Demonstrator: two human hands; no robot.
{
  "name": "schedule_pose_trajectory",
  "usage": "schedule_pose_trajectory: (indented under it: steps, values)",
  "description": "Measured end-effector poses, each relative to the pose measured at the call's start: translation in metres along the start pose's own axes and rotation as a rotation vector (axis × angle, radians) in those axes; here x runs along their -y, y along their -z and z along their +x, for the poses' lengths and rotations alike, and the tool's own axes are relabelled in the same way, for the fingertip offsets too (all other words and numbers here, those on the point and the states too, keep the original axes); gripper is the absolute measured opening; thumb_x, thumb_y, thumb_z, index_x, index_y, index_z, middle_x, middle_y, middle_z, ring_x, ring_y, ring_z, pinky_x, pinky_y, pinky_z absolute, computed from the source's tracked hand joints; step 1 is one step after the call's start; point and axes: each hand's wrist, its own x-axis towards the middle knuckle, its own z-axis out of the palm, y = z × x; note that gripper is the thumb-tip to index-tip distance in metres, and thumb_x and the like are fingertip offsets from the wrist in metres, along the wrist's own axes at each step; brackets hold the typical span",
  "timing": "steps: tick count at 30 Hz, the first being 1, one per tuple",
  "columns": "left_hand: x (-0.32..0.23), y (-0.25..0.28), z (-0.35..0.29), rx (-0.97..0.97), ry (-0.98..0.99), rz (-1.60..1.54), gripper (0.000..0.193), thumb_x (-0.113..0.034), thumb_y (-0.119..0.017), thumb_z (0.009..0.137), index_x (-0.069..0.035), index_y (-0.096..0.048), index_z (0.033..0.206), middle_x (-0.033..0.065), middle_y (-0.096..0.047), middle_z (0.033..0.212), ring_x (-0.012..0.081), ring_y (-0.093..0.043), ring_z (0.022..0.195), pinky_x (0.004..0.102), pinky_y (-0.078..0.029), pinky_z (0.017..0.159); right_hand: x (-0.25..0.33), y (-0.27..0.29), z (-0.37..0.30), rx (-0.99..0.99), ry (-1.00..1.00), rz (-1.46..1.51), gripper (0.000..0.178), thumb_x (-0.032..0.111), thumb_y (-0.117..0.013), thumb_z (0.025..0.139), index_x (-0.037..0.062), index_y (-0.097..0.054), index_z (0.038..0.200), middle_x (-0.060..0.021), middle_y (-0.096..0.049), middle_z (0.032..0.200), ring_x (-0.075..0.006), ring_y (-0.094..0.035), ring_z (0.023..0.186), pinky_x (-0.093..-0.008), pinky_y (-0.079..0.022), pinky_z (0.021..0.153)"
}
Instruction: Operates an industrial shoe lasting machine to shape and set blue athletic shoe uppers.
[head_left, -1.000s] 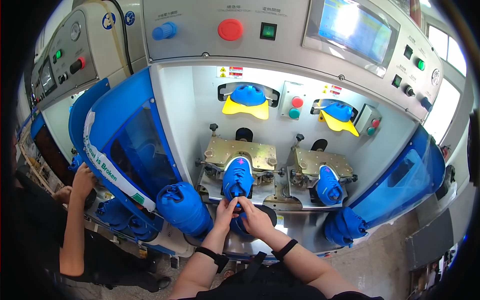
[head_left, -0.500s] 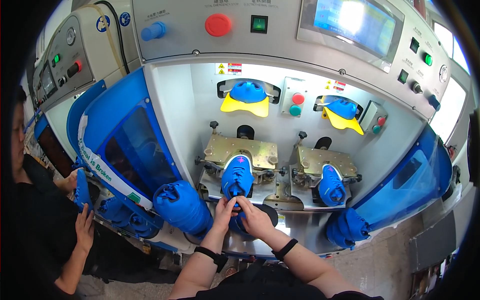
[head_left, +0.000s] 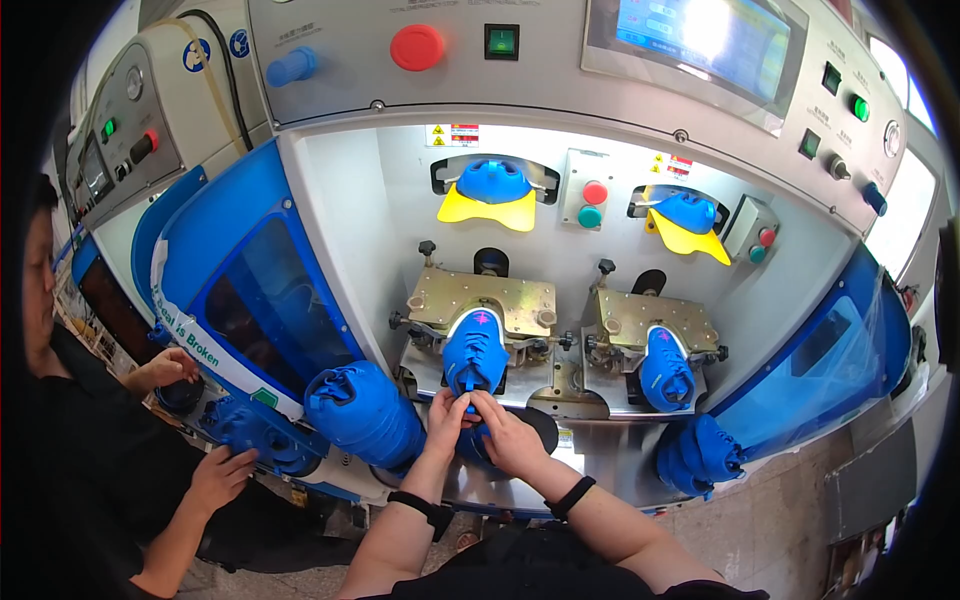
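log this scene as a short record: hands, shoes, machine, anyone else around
left hand: fingers closed at the near end of the middle blue shoe
right hand: fingers at that same end, against the left hand's
second shoe: right-hand blue shoe, untouched
stacks: left blue stack, right blue stack
machine: red button and lit screen above
nearby: co-worker in black at left

Co-worker's lower hand (head_left: 222, 480) has moved rightward to blue shoes (head_left: 245, 425)
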Motion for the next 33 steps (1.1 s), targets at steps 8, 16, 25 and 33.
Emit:
schedule_pose_trajectory:
  steps: [8, 16, 25, 33]
  values:
    - [-0.004, -0.009, -0.011, -0.025, 0.033, -0.083, 0.051, -0.035, -0.064, 0.092, -0.005, -0.042, 0.127, 0.0072, -0.061, 0.110, 0.0112, -0.065, 0.078, 0.0222, -0.049, 0.062, -0.003, -0.003, -0.002, 0.004, -0.010, -0.016, 0.076, 0.004, -0.063, 0.078, 0.0102, -0.029, 0.145, -0.0126, -0.038, 0.148, -0.0338, -0.060, 0.111, -0.0409, -0.055, 0.083]
    - [0.003, 0.007, -0.023, 0.057, 0.152, -0.488, 0.029, -0.024, -0.045, 0.103, -0.003, -0.054, 0.122, 0.0108, -0.063, 0.115, 0.0215, -0.066, 0.099, 0.0357, -0.056, 0.082, -0.001, 0.021, 0.007, -0.006, -0.067, 0.027, 0.033, 0.011, -0.066, 0.081, 0.0084, -0.055, 0.112, -0.0122, -0.054, 0.114, -0.0372, -0.062, 0.096, -0.0448, -0.053, 0.075]
    - [-0.075, -0.029, -0.067, 0.351, 0.014, -0.655, 0.033, -0.021, -0.046, 0.103, 0.002, -0.057, 0.124, 0.0146, -0.065, 0.116, 0.0239, -0.065, 0.105, 0.0331, -0.055, 0.091, 0.006, 0.082, 0.029, -0.086, -0.250, 1.086, 0.029, 0.023, -0.051, 0.102, -0.0014, -0.055, 0.118, -0.0037, -0.062, 0.082, -0.0086, -0.060, 0.068, -0.0231, -0.053, 0.063]
    - [-0.097, -0.030, -0.086, 0.200, -0.125, -0.482, 0.027, -0.009, -0.062, 0.094, 0.001, -0.060, 0.119, 0.0105, -0.068, 0.106, 0.0193, -0.069, 0.093, 0.0299, -0.057, 0.082, 0.037, 0.097, 0.023, -0.055, -0.350, 1.381, 0.038, 0.027, -0.044, 0.105, -0.0002, -0.050, 0.131, -0.0063, -0.064, 0.083, -0.0135, -0.065, 0.070, -0.0252, -0.056, 0.068]
